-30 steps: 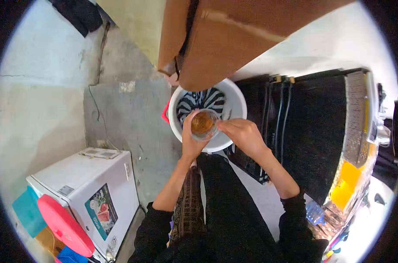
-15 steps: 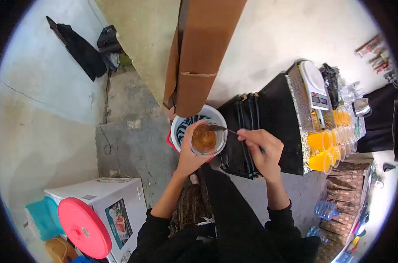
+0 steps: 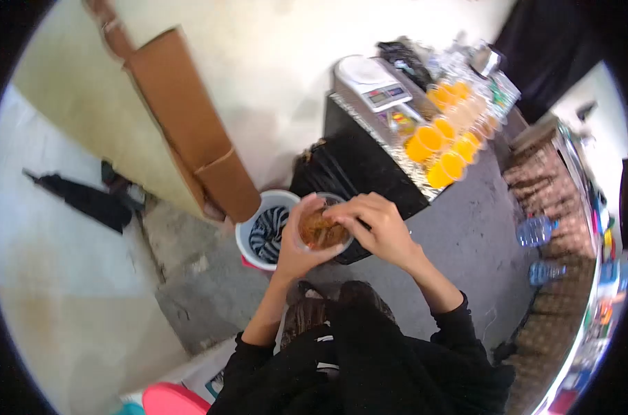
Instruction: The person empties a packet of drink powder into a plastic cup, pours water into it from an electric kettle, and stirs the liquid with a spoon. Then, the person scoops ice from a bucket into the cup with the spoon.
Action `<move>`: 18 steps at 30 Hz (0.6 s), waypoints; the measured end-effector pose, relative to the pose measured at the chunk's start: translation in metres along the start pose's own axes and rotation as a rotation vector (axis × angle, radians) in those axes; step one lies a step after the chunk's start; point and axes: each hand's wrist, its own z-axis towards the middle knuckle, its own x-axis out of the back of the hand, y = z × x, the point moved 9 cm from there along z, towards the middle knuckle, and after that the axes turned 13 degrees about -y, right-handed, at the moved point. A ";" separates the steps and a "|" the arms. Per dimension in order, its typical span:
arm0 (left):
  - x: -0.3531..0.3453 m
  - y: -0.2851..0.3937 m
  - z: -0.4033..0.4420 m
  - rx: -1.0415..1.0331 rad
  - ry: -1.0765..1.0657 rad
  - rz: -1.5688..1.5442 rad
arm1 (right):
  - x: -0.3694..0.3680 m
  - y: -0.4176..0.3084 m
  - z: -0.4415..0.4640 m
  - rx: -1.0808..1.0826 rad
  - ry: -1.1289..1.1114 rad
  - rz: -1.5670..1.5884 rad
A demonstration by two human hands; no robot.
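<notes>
My left hand (image 3: 294, 249) is wrapped round a clear plastic cup (image 3: 325, 234) with brown-orange contents, held in front of my body. Over the cup's mouth, my right hand (image 3: 379, 225) is closed in a pinch with the fingers pointing down. Half a second ago it plainly held a spoon; now the fingers and blur hide most of that spoon. Just left of and below the cup stands a white bucket (image 3: 242, 238) with dark striped cloth (image 3: 265, 235) inside.
A foil-edged black table (image 3: 369, 180) at right bears orange-filled cups (image 3: 446, 169), a white kitchen scale (image 3: 375, 83) and a metal pot (image 3: 486, 61). Brown cardboard (image 3: 189, 124) juts in from upper left. Water bottles (image 3: 535, 232) stand by a patterned curtain (image 3: 559, 200). A pink lid (image 3: 172, 400) shows at bottom left.
My view has turned and shifted, so the table appears more central. The right hand has moved in from beside the cup to over its mouth, lowering the spoon into it.
</notes>
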 end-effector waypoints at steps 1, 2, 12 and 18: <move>-0.023 0.010 0.009 -0.018 -0.099 0.070 | 0.013 -0.005 -0.014 0.059 0.007 -0.024; -0.046 0.014 0.018 -0.030 -0.218 0.120 | 0.020 -0.006 -0.030 0.069 -0.035 -0.050; -0.280 -0.011 0.054 0.048 -0.652 -0.279 | 0.146 -0.006 -0.206 -0.205 0.041 -0.295; -0.418 -0.026 0.064 -0.045 -0.867 -0.163 | 0.217 0.023 -0.312 -0.302 0.194 -0.160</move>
